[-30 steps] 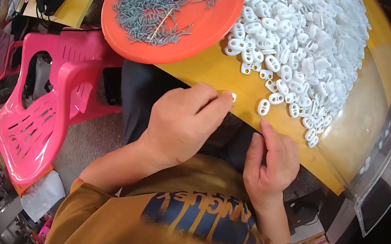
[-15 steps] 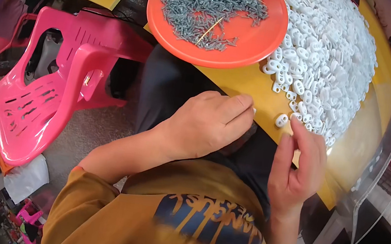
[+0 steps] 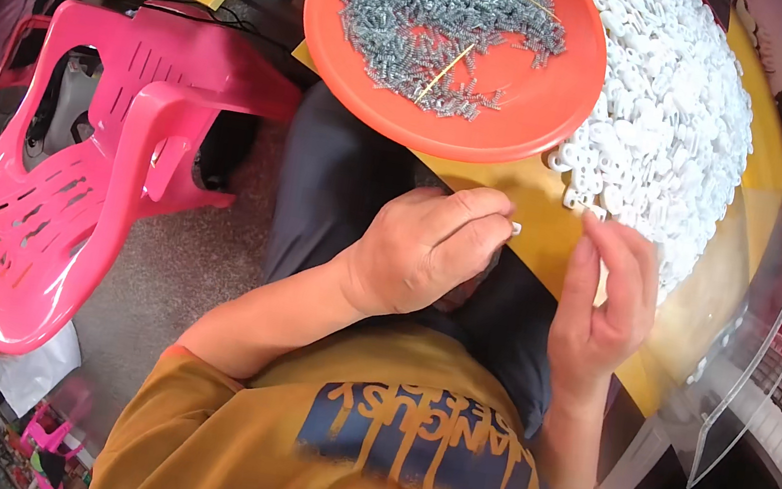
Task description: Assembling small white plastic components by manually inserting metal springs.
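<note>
Near the plate, the left hand is pinching a piece; the right hand, grip unclear, is hovering by the pile.

Around me is what looks like a small workshop: a yellow table bears heaped white two-holed plastic parts and a red plate of small coil springs.
</note>
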Tool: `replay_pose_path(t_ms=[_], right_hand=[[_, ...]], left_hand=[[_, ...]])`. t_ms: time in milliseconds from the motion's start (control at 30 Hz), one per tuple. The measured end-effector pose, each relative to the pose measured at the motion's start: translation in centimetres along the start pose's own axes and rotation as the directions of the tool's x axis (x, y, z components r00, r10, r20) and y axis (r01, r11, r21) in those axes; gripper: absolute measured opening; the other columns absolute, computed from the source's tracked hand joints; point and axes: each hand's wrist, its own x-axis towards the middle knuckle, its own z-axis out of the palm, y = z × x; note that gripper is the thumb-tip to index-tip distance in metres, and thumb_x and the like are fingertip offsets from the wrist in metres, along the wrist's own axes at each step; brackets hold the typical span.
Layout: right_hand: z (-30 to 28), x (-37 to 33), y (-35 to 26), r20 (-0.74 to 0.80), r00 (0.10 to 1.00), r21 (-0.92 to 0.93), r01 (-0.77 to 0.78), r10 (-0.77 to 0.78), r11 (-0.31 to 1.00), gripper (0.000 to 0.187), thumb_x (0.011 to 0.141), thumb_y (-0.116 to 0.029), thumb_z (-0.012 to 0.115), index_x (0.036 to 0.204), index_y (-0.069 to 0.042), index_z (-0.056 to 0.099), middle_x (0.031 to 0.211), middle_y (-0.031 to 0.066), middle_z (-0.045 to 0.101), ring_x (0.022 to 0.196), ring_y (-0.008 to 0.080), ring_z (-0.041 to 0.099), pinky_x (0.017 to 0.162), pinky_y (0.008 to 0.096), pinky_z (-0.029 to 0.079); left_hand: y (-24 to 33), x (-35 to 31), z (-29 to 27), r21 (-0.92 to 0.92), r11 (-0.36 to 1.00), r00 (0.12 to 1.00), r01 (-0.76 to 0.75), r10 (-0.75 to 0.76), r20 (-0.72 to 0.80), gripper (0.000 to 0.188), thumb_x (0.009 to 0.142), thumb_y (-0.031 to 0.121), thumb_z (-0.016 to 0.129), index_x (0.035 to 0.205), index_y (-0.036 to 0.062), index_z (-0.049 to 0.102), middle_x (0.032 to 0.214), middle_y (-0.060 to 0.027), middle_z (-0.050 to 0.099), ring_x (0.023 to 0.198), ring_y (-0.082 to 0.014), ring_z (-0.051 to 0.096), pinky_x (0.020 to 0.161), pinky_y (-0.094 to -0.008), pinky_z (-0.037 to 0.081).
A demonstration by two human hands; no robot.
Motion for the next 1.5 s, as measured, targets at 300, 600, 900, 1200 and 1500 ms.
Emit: replay_pose_path(t_ms=[300,600,900,1200,1500], right_hand=[[-0.2,-2.3,-0.4,0.007,0.998,0.011,-0.07,0.07,0.997,0.024,0.069,0.007,0.062,0.091,0.0,0.062,0.079,0.0094,0.055,0.07,0.0229,0.052,0.063,0.0291,0.041],[-1.6,-4.8,0.2,-0.013,0.997,0.06,0.078,-0.077,0.995,0.031,0.06,0.007,0.063,0.09,-0.001,0.062,0.075,0.0071,0.054,0.064,0.0229,0.051,0.057,0.0311,0.039],[-4.1,-7.2,0.9,-0.04,0.996,0.065,0.086,-0.083,0.994,0.033,0.058,0.008,0.063,0.09,-0.001,0.062,0.074,0.0049,0.054,0.06,0.0204,0.05,0.054,0.03,0.037],[-13.6,-9.3,0.4,-0.268,0.79,-0.638,0.284,-0.552,0.716,0.023,0.076,-0.011,0.05,0.099,-0.006,0.051,0.09,0.01,0.053,0.067,0.0212,0.048,0.058,0.0322,0.037],[-17.0,-9.0,1.6,-0.194,0.98,-0.756,-0.174,0.038,0.631,0.042,0.09,-0.033,0.042,0.103,0.004,0.054,0.086,0.0102,0.055,0.083,0.0273,0.051,0.084,0.0413,0.035]], left_hand=[[0.9,0.5,-1.2,-0.128,0.987,0.995,0.099,-0.097,0.02,0.018,0.073,-0.004,0.061,0.089,0.0012,0.055,0.089,-0.0129,0.06,0.073,-0.024,0.06,0.061,-0.0287,0.049],[3.3,-0.8,-2.2,-0.3,0.852,0.9,0.429,-0.433,0.058,0.017,0.074,-0.008,0.058,0.088,0.0007,0.054,0.08,-0.0104,0.058,0.06,-0.0149,0.053,0.051,-0.0221,0.042],[5.0,-0.7,-0.3,-0.346,0.845,0.912,0.408,-0.395,0.112,0.018,0.075,-0.007,0.058,0.091,0.0,0.054,0.074,-0.0086,0.055,0.059,-0.0154,0.051,0.051,-0.0234,0.04],[5.7,-0.9,0.4,-0.291,0.875,0.914,0.386,-0.32,0.251,0.017,0.075,-0.007,0.056,0.09,0.0,0.055,0.073,-0.0093,0.056,0.06,-0.0181,0.053,0.053,-0.0247,0.042],[6.4,-1.0,1.7,-0.324,0.888,0.924,0.327,-0.228,0.307,0.015,0.075,-0.006,0.056,0.089,0.0002,0.055,0.072,-0.0092,0.056,0.06,-0.018,0.053,0.053,-0.025,0.042]])
